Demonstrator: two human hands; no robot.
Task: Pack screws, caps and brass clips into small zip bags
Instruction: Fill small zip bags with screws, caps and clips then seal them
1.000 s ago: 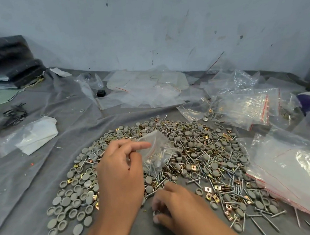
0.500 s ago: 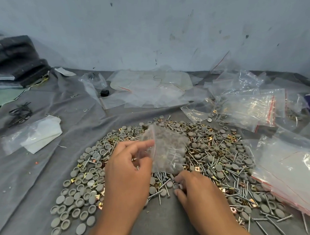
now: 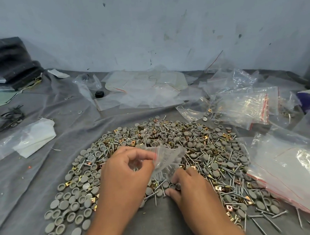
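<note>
My left hand (image 3: 125, 175) pinches the red-striped mouth of a small zip bag (image 3: 166, 160) between thumb and curled fingers (image 3: 134, 151), holding it just above the middle of the pile; screws show faintly through its clear film, but how many I cannot tell. My right hand (image 3: 189, 189) lies palm down just beside the bag's lower edge, fingertips (image 3: 174, 179) curled down onto grey caps (image 3: 162, 191) at the near rim of the heap; whether they pinch a cap is hidden beneath them. The heap itself mixes grey caps, long screws (image 3: 216, 160) and brass clips (image 3: 205, 138), spread in a broad mound on a worktop (image 3: 36, 179) covered in wrinkled grey cloth. To the right lies a large clear bag (image 3: 290, 172) with a red seal line, cut off by the frame edge, and beyond it a stack of small zip bags (image 3: 244, 108), a few holding parts. Further back, flat clear plastic sheets (image 3: 145, 92) and a small black object (image 3: 99, 93) rest near a scuffed pale wall (image 3: 145, 27). At left sit a folded white bag (image 3: 30, 137), a tangle of dark wire (image 3: 12, 115) and, partly out of view, stacked dark material (image 3: 7, 61). Both forearms enter from the bottom edge.
</note>
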